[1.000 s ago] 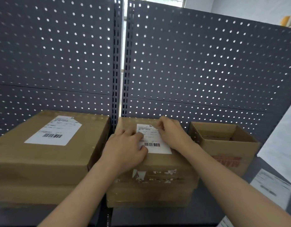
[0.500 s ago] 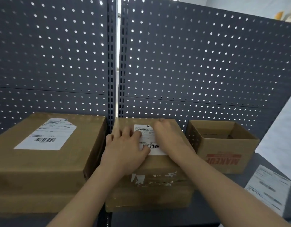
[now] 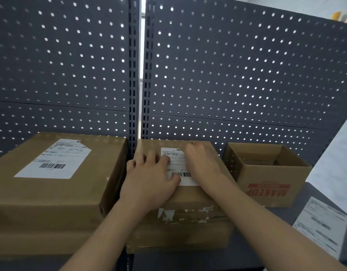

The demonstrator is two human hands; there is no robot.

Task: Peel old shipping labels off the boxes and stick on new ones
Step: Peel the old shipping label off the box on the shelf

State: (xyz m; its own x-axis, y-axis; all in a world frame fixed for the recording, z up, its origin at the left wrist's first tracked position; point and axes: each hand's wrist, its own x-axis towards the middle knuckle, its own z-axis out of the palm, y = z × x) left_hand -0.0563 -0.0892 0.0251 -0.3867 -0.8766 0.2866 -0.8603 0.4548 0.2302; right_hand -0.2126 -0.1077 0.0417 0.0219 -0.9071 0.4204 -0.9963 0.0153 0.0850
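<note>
Item 1. Middle box (image 3: 190, 194): closed brown carton at 6 o'clock of the view, stacked on a second carton (image 3: 180, 237) below it. Torn white paper scraps (image 3: 168, 214) along the front face.

Item 2. New label (image 3: 175, 167): white, barcode near its front edge, lying flat on the top of the middle box. Partly covered by both hands.

Item 3. Left hand (image 3: 149, 178): palm down on the box top at the label's 9 o'clock edge. Fingers spread and flat, thumb tip on the barcode end, index tip on the label; gripping nothing, pressing only.

Item 4. Right hand (image 3: 202, 163): palm down over the label's 3 o'clock edge. Fingers loosely curled downward against the box top, blurred; nothing visibly pinched, though the fingertips are hidden, so hold cannot be told for certain.

Item 5. Left box (image 3: 51, 192): larger closed carton at 9 o'clock, just beside the middle box, on another carton. White barcode label (image 3: 55, 159) on top, one far corner cut off.

Item 6. Open box (image 3: 266, 177): at 3 o'clock, flaps open, red "MAKEUP" print upside down on the front.

Item 7. Label sheet (image 3: 321, 225): white, blurred print, flat on the grey shelf (image 3: 266, 241) at 4 o'clock.

Item 8. Pegboard panels (image 3: 237, 75): dark grey, perforated, upright behind all boxes from 10 to 2 o'clock.
</note>
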